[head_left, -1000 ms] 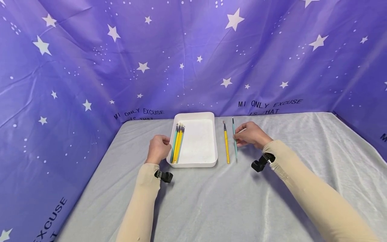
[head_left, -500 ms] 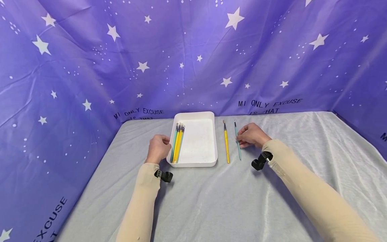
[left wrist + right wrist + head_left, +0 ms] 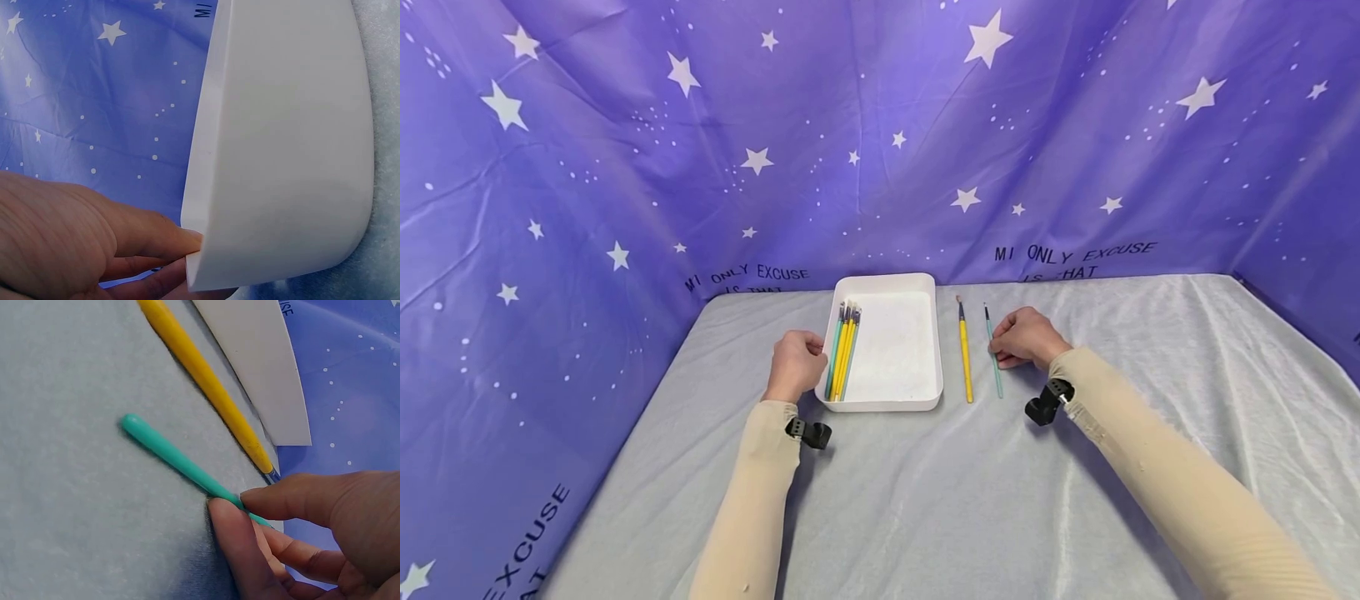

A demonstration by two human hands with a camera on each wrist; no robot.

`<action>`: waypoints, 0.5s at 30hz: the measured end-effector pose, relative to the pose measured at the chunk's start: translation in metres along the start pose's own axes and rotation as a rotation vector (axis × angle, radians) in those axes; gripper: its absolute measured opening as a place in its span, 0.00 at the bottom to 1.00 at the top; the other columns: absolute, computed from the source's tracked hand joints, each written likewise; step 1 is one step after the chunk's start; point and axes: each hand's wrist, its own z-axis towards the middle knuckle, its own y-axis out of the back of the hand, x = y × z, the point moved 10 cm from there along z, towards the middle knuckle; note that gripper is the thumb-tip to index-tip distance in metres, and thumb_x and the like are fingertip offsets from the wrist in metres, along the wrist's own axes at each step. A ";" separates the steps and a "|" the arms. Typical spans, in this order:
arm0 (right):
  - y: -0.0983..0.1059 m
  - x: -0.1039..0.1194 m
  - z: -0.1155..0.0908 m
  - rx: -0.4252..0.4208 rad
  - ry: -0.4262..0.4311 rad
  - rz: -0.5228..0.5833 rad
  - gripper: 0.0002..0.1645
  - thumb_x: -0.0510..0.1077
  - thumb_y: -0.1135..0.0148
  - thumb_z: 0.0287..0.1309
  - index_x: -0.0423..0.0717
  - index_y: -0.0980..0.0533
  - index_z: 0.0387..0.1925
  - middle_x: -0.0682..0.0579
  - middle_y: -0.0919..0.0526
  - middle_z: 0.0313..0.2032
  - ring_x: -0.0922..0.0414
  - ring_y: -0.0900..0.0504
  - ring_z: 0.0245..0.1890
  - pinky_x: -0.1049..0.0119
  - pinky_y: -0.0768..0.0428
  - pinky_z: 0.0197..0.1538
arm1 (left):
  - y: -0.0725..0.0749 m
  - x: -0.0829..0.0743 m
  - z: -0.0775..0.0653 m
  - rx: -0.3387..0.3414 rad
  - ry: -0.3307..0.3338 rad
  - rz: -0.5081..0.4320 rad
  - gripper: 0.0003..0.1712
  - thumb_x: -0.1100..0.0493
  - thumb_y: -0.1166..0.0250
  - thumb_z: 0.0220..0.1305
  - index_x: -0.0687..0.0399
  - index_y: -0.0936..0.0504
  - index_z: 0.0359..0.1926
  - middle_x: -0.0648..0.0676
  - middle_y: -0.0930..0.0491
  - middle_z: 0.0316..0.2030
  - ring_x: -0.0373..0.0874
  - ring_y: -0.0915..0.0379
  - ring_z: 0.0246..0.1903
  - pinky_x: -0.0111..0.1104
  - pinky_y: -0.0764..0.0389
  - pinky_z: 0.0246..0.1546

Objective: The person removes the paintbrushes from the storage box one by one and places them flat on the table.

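Note:
My left hand [image 3: 796, 367] pinches the left rim of a white tray [image 3: 898, 406], thumb and fingers on either side of the wall in the left wrist view. Several yellow and teal paintbrushes [image 3: 844, 354] lie together along the tray's left side. To the right of the tray, my right hand [image 3: 1028, 337] pinches a teal paintbrush [image 3: 169, 454] between thumb and index finger. Its handle end lies low along the cloth, pointing toward me. Between that brush and the tray lies a yellow paintbrush [image 3: 966, 358], bristles toward the back.
A grey cloth [image 3: 910, 500] covers the table. Behind it and at both sides hangs a purple curtain [image 3: 820, 125] with white stars. Each wrist carries a small black camera, such as the right wrist camera [image 3: 1047, 403].
The teal paintbrush in my right hand has moved slightly right, away from the yellow one, and come down to the cloth. The left hand stays on the tray rim.

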 end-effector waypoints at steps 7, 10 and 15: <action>0.001 0.000 -0.002 -0.013 0.002 -0.026 0.13 0.32 0.34 0.59 0.32 0.24 0.45 0.50 0.18 0.28 0.61 0.17 0.26 0.66 0.12 0.36 | -0.001 0.000 -0.001 0.005 0.001 0.003 0.13 0.67 0.38 0.64 0.64 0.14 0.48 0.60 0.16 0.40 0.51 0.20 0.38 0.38 0.19 0.37; 0.002 0.002 -0.004 -0.020 0.013 -0.049 0.12 0.33 0.34 0.59 0.32 0.24 0.44 0.50 0.18 0.28 0.61 0.16 0.26 0.65 0.12 0.37 | -0.001 0.000 -0.001 0.008 0.005 0.002 0.14 0.67 0.38 0.64 0.64 0.14 0.49 0.60 0.16 0.41 0.51 0.20 0.39 0.38 0.19 0.37; 0.008 0.008 -0.006 -0.034 0.039 -0.086 0.12 0.34 0.33 0.59 0.32 0.23 0.43 0.49 0.17 0.28 0.60 0.16 0.27 0.64 0.12 0.37 | 0.000 -0.001 0.001 0.003 -0.002 0.003 0.14 0.67 0.38 0.63 0.64 0.14 0.49 0.60 0.15 0.41 0.51 0.20 0.39 0.39 0.18 0.38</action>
